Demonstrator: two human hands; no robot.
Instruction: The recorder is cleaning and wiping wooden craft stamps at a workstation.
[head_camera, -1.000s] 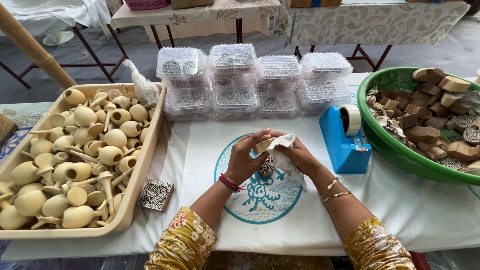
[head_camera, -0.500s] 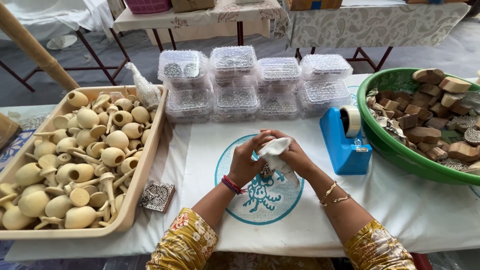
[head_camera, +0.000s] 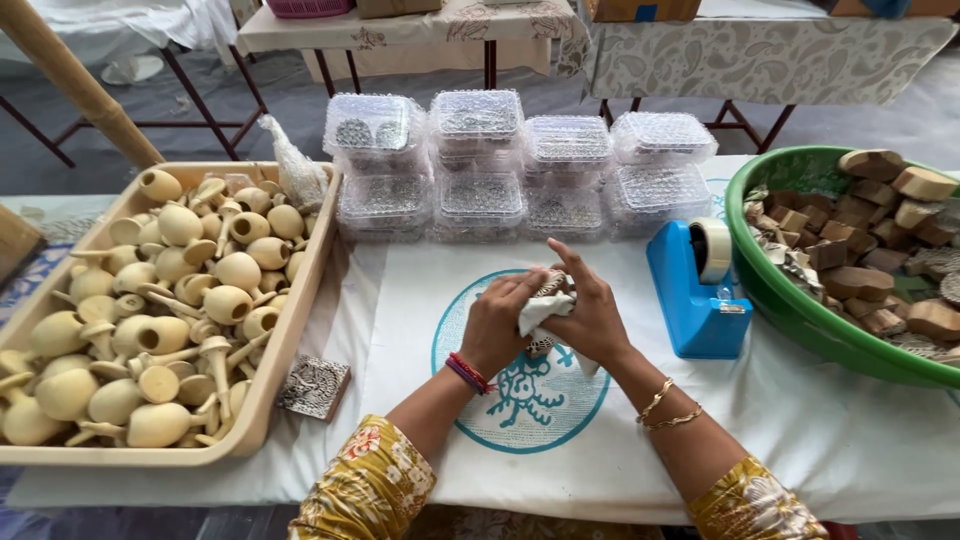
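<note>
In the head view, both hands met over the middle of the white-covered tabletop (head_camera: 860, 440), above a round teal print (head_camera: 520, 400) on the cloth. The left hand (head_camera: 497, 325) and the right hand (head_camera: 590, 318) were closed together around a small carved wooden block (head_camera: 549, 285) half wrapped in white paper (head_camera: 540, 312); the block sat between the two hands, its patterned top just showing above the fingers, and the paper bunched between the thumbs. The right index finger stuck up straight while the other fingers gripped the bundle. Just to the right of the right hand stood a blue tape dispenser (head_camera: 695, 300), and beyond it a green basin (head_camera: 790, 310) filled with wooden blocks. Behind the hands, stacks of clear plastic boxes (head_camera: 520, 165) lined the tabletop. To the left lay a beige tray (head_camera: 300, 300) of pale wooden knobs, with another carved block (head_camera: 314, 387) lying flat beside it, well apart from the left hand.
</note>
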